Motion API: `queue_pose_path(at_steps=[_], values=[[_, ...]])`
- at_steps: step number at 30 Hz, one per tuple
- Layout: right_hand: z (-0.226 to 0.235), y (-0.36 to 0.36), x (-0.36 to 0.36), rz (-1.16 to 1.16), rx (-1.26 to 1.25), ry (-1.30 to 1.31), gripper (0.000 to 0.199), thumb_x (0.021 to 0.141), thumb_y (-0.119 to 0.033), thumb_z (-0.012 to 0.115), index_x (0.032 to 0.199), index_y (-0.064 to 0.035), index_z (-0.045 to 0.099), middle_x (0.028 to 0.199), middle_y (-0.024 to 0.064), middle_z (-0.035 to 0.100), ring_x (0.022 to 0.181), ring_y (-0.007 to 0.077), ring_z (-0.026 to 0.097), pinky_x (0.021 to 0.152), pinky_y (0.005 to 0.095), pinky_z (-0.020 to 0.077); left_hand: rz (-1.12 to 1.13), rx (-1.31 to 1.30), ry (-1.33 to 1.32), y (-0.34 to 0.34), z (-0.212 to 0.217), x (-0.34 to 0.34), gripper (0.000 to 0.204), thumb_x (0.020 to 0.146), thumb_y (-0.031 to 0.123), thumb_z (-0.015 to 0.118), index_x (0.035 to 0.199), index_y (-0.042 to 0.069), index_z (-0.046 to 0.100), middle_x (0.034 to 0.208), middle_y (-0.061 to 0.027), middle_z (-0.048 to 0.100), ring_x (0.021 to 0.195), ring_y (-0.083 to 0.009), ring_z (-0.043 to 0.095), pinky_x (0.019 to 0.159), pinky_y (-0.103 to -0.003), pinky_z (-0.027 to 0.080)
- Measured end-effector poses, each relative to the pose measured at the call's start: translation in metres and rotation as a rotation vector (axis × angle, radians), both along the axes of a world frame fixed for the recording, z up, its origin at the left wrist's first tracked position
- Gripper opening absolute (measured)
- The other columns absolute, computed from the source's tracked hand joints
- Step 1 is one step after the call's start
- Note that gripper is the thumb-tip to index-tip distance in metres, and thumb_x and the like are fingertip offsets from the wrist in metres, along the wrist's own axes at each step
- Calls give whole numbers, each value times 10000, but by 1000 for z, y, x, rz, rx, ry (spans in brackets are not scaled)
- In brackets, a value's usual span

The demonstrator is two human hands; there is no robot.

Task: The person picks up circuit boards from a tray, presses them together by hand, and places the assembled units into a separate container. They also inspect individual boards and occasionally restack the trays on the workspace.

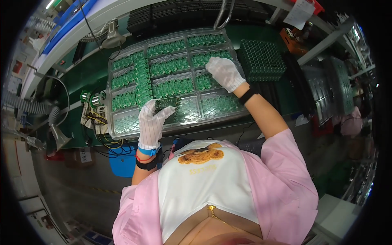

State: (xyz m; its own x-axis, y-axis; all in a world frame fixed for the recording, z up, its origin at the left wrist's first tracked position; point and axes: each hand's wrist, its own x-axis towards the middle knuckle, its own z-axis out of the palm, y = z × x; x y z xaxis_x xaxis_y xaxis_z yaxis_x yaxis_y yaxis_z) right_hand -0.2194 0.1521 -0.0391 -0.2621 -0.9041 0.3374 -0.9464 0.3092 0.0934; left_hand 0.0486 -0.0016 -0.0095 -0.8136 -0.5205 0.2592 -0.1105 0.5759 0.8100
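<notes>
My left hand [152, 125], in a white striped glove, grips a small dark-green circuit board [168, 103] between thumb and fingers, above the near part of a clear plastic tray [134, 130]. The tray's compartments hold rows of green circuit boards [173, 86]. A column of more boards [143, 77] lies across it, left of the middle. My right hand [225, 72], gloved too, is over the tray's right side beside the boards there. Its fingers are curled together, and anything in them is hidden.
To the right of the tray stands a stack of green boards [262, 59]. Black trays [179, 16] line the back. Cables [98, 120] and small devices sit at the left, near a fume hose nozzle [113, 37]. A blue stool [121, 162] is below the table edge.
</notes>
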Motion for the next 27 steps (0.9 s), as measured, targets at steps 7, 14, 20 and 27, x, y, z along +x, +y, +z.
queue_pose_path(at_steps=[7, 14, 20, 27], values=[[13, 11, 22, -687, -85, -1056, 171, 729, -111, 731, 815, -23, 613, 898, 121, 642, 800, 240, 647, 674, 333, 536, -103, -95, 249, -1, 8, -12, 221, 730, 10, 738, 921, -8, 627, 874, -87, 657, 793, -163, 625, 681, -267, 493], [0, 8, 40, -680, -92, -546, 276, 756, -185, 722, 940, -19, 600, 951, 151, 641, 911, 268, 639, 772, 358, 512, -194, -220, 278, -16, -28, -27, 326, 704, 61, 768, 984, 3, 611, 871, -123, 629, 769, -275, 608, 673, -323, 486], [82, 4, 87, -260, -246, -638, 302, 767, -152, 721, 991, 0, 588, 888, 141, 626, 865, 279, 626, 741, 353, 517, -179, -303, 262, -7, -20, -39, 360, 716, 136, 773, 1001, 10, 593, 863, -147, 609, 779, -337, 584, 692, -397, 471], [80, 22, 94, 213, -56, -400, 194, 839, -190, 647, 917, -25, 580, 839, 107, 589, 788, 285, 580, 679, 370, 481, -611, -157, 159, 7, -13, -60, 333, 730, 214, 746, 940, 12, 583, 901, -124, 603, 845, -317, 575, 709, -397, 457]])
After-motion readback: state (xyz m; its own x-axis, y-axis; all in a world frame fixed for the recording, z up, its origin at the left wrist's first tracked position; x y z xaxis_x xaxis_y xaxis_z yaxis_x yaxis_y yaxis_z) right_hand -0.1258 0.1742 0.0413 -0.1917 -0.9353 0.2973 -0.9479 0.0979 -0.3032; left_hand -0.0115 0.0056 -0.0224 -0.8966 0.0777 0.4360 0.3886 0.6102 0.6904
